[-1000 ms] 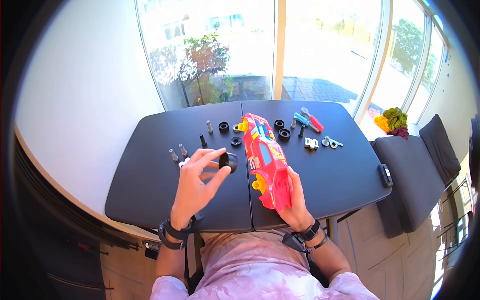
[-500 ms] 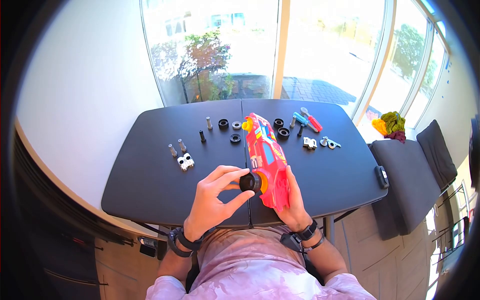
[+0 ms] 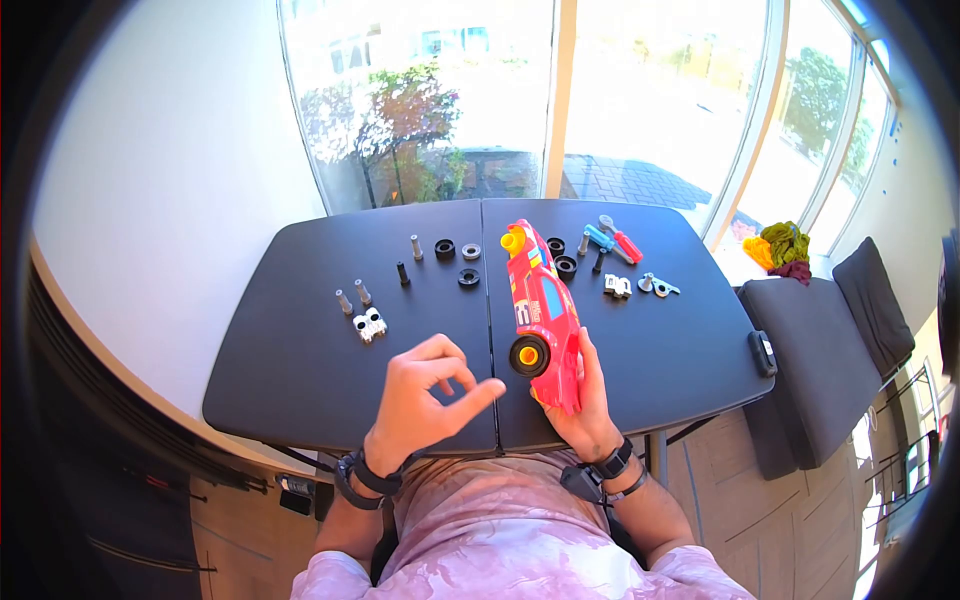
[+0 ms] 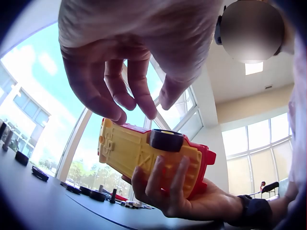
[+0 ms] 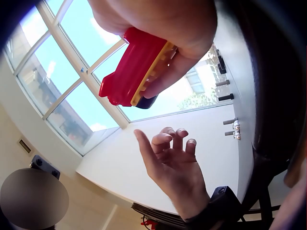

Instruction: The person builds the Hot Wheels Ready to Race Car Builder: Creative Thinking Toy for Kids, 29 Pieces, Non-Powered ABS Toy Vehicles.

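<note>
My right hand (image 3: 585,415) grips the rear end of a red toy car (image 3: 549,305) above the table, fingers across its yellow underside (image 4: 124,143) in the left wrist view. A black wheel (image 3: 529,355) sits around the yellow hub near the held end, facing left. At the far end, another yellow hub (image 3: 513,241) stands bare. My left hand (image 3: 425,395) is just left of the car, apart from it, with loosely bent fingers and nothing held. The right wrist view shows that left hand (image 5: 175,167) palm up below the car.
Black wheels (image 3: 445,249), grey rings (image 3: 471,251) and several bolts (image 3: 403,273) lie on the dark folding table (image 3: 290,290). A white block (image 3: 369,324) is at left. Toy tools (image 3: 620,243), a white part (image 3: 617,286) and a grey lever piece (image 3: 661,285) are at right.
My left hand brought the black wheel right to the car's near hub and let go of it; the wheel now stays there. My right hand has turned the car slightly, still holding it.
</note>
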{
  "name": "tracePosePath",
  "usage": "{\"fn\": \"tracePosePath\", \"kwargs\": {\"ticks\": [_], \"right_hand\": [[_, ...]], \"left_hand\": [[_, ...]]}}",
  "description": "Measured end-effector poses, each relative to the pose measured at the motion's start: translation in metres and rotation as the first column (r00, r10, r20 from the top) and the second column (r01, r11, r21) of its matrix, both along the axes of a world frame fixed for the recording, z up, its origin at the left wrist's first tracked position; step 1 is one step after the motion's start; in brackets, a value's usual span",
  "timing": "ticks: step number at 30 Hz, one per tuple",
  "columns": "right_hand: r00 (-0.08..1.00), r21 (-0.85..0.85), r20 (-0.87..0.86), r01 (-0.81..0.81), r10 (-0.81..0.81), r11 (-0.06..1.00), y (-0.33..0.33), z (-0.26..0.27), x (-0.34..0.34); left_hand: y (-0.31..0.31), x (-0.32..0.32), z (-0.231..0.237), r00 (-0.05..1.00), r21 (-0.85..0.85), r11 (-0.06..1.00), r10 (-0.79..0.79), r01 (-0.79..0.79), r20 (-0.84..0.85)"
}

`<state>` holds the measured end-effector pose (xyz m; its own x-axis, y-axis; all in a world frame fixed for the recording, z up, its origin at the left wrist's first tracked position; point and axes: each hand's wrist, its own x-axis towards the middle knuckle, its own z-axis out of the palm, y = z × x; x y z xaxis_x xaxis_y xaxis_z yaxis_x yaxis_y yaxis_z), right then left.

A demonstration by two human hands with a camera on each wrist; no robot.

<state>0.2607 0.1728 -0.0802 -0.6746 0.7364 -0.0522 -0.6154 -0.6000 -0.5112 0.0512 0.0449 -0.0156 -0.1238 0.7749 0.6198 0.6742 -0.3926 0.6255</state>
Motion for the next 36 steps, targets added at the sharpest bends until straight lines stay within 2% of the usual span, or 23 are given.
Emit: {"fn": "tracePosePath", "kwargs": {"ticks": [6,10,14,17,20,24,28,31,33,36], "right_hand": [[0.999,-0.02,-0.027,-0.018,0.018,1.0,-0.003,0.006,0.0],[0.999,-0.009,-0.047,-0.025,0.024,1.0,-0.003,0.006,-0.001],[0.998,-0.021,-0.063,-0.021,0.02,1.0,-0.001,0.003,-0.001],[0.998,-0.035,-0.053,-0.02,0.019,0.999,-0.001,0.002,-0.002],[0.998,-0.041,-0.042,-0.04,0.038,0.998,-0.001,0.001,0.0],[0.999,-0.041,-0.03,-0.03,0.029,0.999,0.0,0.002,0.0],[0.999,-0.041,-0.043,-0.03,0.028,0.999,-0.001,0.001,-0.001],[0.999,-0.055,-0.036,-0.019,0.017,0.998,0.0,0.004,-0.003],[0.999,-0.065,-0.034,-0.008,0.005,0.998,-0.001,0.005,-0.003],[0.999,-0.024,-0.026,-0.023,0.023,0.999,-0.002,0.008,-0.002]], "left_hand": [[0.003,-0.026,0.025,0.98,0.088,0.976,0.194,-0.197,0.042],[0.03,-0.057,0.045,0.97,0.075,0.969,0.239,-0.235,-0.036],[0.085,-0.089,0.039,0.936,-0.107,0.983,0.106,-0.15,-0.337],[0.138,-0.113,0.004,0.84,-0.151,0.988,-0.093,0.014,-0.534],[0.177,-0.119,-0.029,0.784,-0.18,0.983,-0.131,0.025,-0.607],[0.198,-0.117,-0.045,0.733,-0.386,0.92,-0.219,-0.064,-0.644],[0.178,-0.107,-0.031,0.727,-0.303,0.947,-0.135,-0.105,-0.674],[0.149,-0.094,-0.01,0.852,-0.191,0.98,-0.055,-0.054,-0.52],[0.117,-0.076,0.01,0.964,-0.186,0.983,-0.056,0.007,-0.26],[0.069,-0.049,0.026,0.989,-0.11,0.985,-0.125,0.133,0.075]]}}
